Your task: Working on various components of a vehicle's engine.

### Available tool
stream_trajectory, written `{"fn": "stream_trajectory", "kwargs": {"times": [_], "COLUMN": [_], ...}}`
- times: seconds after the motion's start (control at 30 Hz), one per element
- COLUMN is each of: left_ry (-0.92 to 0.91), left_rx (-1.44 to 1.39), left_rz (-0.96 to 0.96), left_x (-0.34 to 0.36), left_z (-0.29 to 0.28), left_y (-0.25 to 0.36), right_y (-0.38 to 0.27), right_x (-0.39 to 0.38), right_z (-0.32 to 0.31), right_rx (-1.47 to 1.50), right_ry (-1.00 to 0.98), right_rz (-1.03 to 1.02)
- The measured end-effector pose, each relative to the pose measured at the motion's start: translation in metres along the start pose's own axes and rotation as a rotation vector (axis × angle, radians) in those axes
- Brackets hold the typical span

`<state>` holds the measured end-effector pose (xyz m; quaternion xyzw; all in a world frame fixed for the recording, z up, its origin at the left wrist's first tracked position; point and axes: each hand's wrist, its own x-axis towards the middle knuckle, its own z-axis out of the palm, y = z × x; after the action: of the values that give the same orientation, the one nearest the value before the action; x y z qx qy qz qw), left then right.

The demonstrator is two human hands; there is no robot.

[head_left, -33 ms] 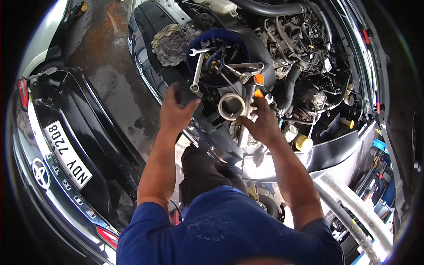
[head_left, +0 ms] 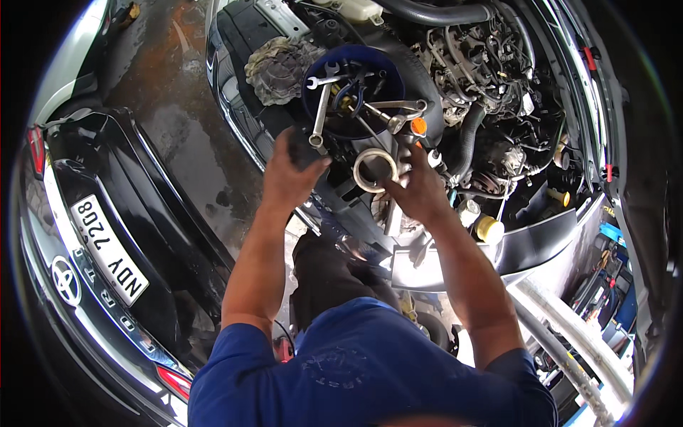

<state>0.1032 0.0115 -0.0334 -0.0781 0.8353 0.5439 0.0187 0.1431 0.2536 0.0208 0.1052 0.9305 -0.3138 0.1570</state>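
My left hand (head_left: 293, 174) is empty, thumb and fingers spread apart, beside the front edge of the engine bay. Close above it hangs the ring end of a combination wrench (head_left: 320, 117), which leans out of a dark blue bucket (head_left: 309, 107). My right hand (head_left: 427, 192) is closed around a metal part with a large round ring (head_left: 357, 172) at its left side. The thumb lies by the ring, and the fingers cover much of the part's body. Open-end wrench heads (head_left: 313, 83) and other hand tools fill the bucket. An orange piece (head_left: 418, 127) shows just above my right fingers.
A crumpled grey rag (head_left: 277, 71) lies left of the bucket. The exposed engine (head_left: 484, 64) and a black corrugated hose (head_left: 468, 142) are to the right. A yellow-capped container (head_left: 489, 229) stands near my right forearm. Another car's black rear (head_left: 142, 220) is at left.
My left hand has shifted slightly right, toward the ring. My right fingers now cover more of the metal part and the lower orange patch.
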Motion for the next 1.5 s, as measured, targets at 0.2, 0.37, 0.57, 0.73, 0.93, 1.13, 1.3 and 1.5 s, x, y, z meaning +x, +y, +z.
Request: {"fn": "stream_trajectory", "kwargs": {"times": [0.2,0.37,0.57,0.73,0.93,1.13,1.3,1.5], "left_ry": [-0.099,-0.109,-0.151,-0.170,-0.121,-0.106,-0.091,-0.090], "left_rx": [0.020,-0.145,-0.431,-0.473,-0.428,-0.456,-0.456,-0.475], "left_rz": [-0.039,-0.073,-0.063,-0.047,0.006,0.005,0.055,-0.046], "left_x": [0.045,0.087,0.129,0.140,0.137,0.123,0.120,0.116], "left_z": [0.007,-0.013,-0.023,-0.027,-0.019,-0.020,-0.017,-0.019], "left_y": [0.013,0.012,0.005,0.011,0.016,0.008,-0.004,-0.001], "right_y": [-0.019,-0.025,-0.013,-0.051,-0.069,-0.085,-0.096,-0.096], "right_x": [0.072,0.112,0.148,0.116,0.127,0.163,0.170,0.177], "right_z": [0.000,-0.048,-0.057,-0.022,0.036,0.037,0.050,0.052], "right_rx": [-0.233,-0.291,-0.504,-0.508,-0.444,-0.695,-0.725,-0.705], "right_ry": [-0.027,0.101,0.137,0.065,-0.191,-0.625,-0.380,-0.400], "right_rz": [-0.015,-0.024,-0.104,-0.482,-0.422,-0.253,-0.308,-0.318]}}
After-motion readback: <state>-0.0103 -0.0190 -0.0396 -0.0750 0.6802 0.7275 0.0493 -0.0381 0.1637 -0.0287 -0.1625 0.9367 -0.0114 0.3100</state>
